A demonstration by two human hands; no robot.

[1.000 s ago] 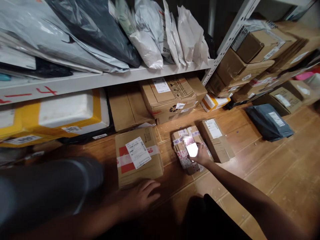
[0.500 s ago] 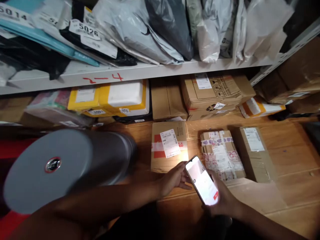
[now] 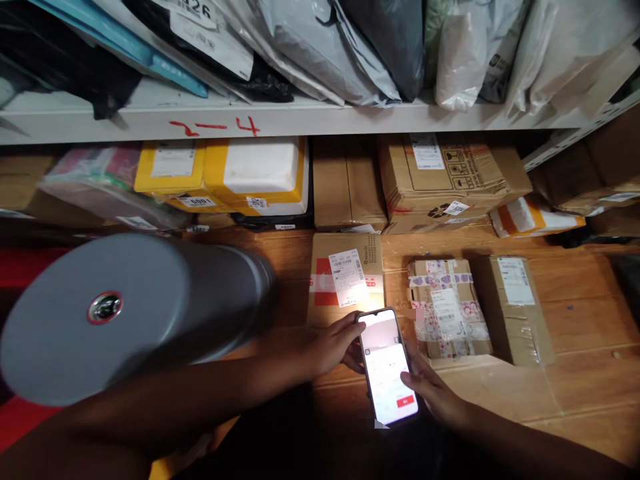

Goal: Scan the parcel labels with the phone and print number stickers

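Phone (image 3: 386, 370) (lit up) — between left grip (image 3: 334, 347) and right grip (image 3: 433, 389).

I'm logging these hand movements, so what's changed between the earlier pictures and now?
The phone moved left and back toward the body, from over the patterned-tape box to near the red-marked box. The left grip, empty a second ago, now holds the phone too; the right grip holds it in every picture. Both boxes stayed put.

A white shelf (image 3: 350, 121) marked "2-4" in red carries a flat blue packet (image 3: 135, 49) and a silvery plastic mailer (image 3: 310, 47). Below sit a white-and-yellow box (image 3: 263, 167) and a symbol-printed brown cardboard carton (image 3: 430, 190). At left is a smooth grey cylinder (image 3: 150, 287).
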